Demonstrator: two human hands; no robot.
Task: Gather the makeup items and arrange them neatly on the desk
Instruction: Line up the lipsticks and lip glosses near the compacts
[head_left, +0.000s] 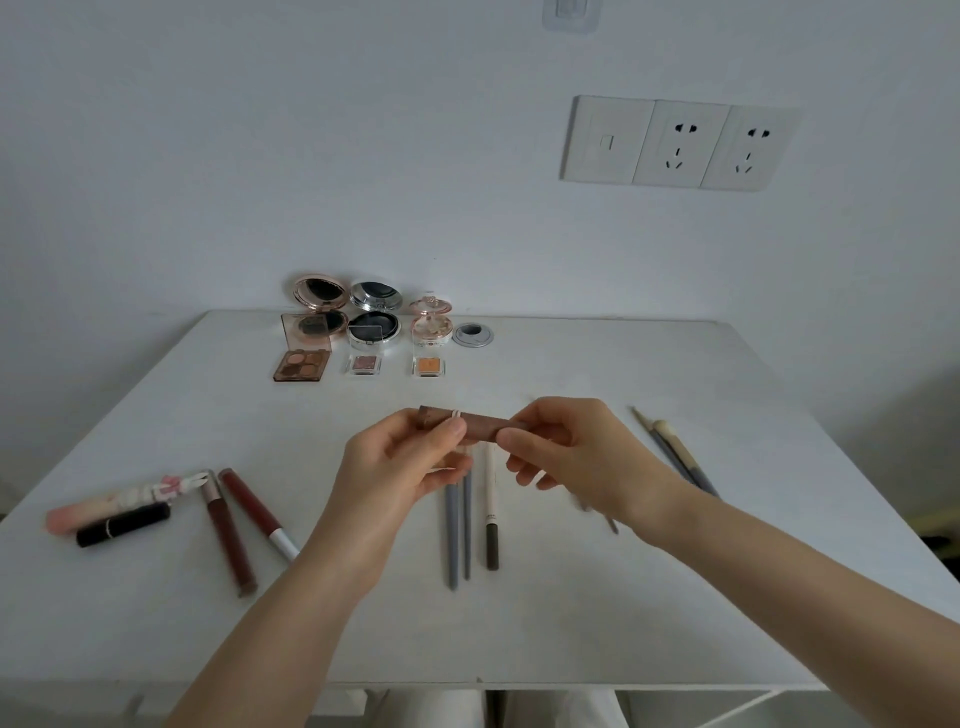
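Both hands hold a brown lipstick tube level above the middle of the white desk. My left hand pinches its left end and my right hand grips its right end. Below the hands lie two grey brushes and a white-and-brown pencil, side by side. At the left lie a pink tube, a black lipstick and two dark red lip glosses. Three open compacts and three small eyeshadow pans stand in rows at the back.
More brushes lie at the right, partly behind my right forearm. A round cable grommet sits in the desk next to the compacts. The wall behind carries a switch and two sockets. The desk's front edge runs just below my forearms.
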